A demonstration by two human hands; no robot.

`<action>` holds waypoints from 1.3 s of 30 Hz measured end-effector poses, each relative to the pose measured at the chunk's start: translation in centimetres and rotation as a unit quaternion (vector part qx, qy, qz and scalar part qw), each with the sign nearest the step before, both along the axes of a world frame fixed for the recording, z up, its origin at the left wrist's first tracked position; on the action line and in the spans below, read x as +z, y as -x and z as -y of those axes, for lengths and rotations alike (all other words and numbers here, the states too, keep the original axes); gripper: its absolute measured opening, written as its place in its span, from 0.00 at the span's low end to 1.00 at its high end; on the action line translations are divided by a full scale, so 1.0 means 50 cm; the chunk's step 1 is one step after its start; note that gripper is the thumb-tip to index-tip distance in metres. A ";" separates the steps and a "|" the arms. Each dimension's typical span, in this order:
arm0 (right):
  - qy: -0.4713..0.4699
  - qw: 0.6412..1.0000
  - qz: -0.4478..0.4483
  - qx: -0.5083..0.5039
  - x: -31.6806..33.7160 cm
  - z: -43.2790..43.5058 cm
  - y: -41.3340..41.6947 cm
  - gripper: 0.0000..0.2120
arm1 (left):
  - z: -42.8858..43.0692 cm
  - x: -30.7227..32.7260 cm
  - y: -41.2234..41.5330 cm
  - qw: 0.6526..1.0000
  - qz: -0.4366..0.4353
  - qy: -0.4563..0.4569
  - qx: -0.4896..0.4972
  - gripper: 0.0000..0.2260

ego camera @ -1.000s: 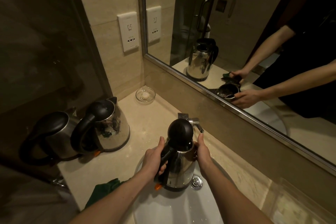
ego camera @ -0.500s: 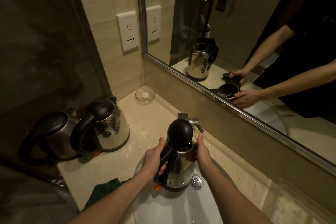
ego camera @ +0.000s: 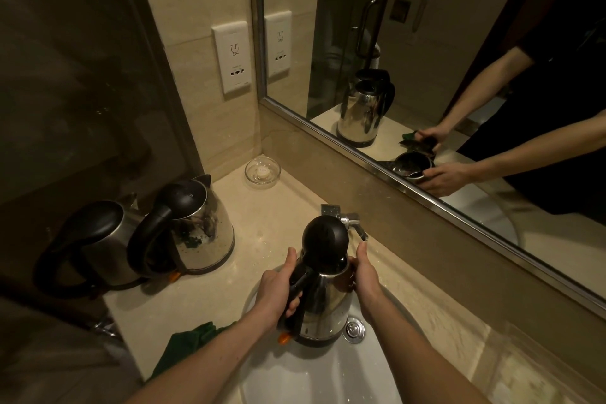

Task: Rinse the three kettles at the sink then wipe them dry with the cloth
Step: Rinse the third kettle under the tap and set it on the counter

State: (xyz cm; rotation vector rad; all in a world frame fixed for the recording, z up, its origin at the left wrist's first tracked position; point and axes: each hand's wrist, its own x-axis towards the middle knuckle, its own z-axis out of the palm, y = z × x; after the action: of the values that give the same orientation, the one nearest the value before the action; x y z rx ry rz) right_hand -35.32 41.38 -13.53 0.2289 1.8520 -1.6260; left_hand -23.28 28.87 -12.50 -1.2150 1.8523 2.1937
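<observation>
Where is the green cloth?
In the head view, the green cloth lies low on the left, on the counter beside the sink.

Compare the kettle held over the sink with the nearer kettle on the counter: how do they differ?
The held kettle has its lid raised; the counter kettle has its lid shut. The left hand and right hand hold the held kettle above the sink; the counter kettle stands untouched. Both have steel bodies and black handles.

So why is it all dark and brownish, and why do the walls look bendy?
Head view: dim warm light leaves the left side in shadow; the wide lens makes the mirror frame and walls lean and bow; the shiny kettle over the sink catches small glints.
</observation>
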 end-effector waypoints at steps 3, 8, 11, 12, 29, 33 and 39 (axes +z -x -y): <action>-0.003 1.000 0.004 0.003 0.005 -0.001 -0.001 0.32 | 0.000 0.002 0.001 1.000 -0.001 0.002 0.000 0.29; -0.009 1.000 0.011 0.004 0.011 -0.002 -0.004 0.33 | 0.000 0.002 0.000 1.000 -0.003 -0.001 -0.001 0.29; -0.001 1.000 0.006 0.006 0.012 -0.002 -0.004 0.33 | -0.001 0.003 0.001 1.000 -0.003 0.004 0.000 0.29; -0.002 1.000 0.005 0.006 0.011 -0.002 -0.004 0.34 | -0.001 0.004 0.001 1.000 -0.003 0.006 0.001 0.29; -0.007 1.000 0.010 0.015 0.011 -0.005 -0.003 0.37 | -0.003 0.012 0.001 1.000 0.000 0.006 0.005 0.29; -0.014 1.000 0.013 0.014 0.014 -0.005 -0.002 0.35 | -0.004 0.014 0.002 1.000 -0.001 0.009 0.004 0.29; -0.012 1.000 0.012 0.010 0.014 -0.005 -0.001 0.36 | -0.004 0.015 0.002 1.000 0.001 0.015 0.003 0.29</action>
State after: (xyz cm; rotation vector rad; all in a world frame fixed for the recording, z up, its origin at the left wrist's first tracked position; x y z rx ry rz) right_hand -35.30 41.63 -12.85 0.2399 1.8509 -1.5818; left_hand -23.38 29.05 -11.77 -1.2289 1.8891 2.1766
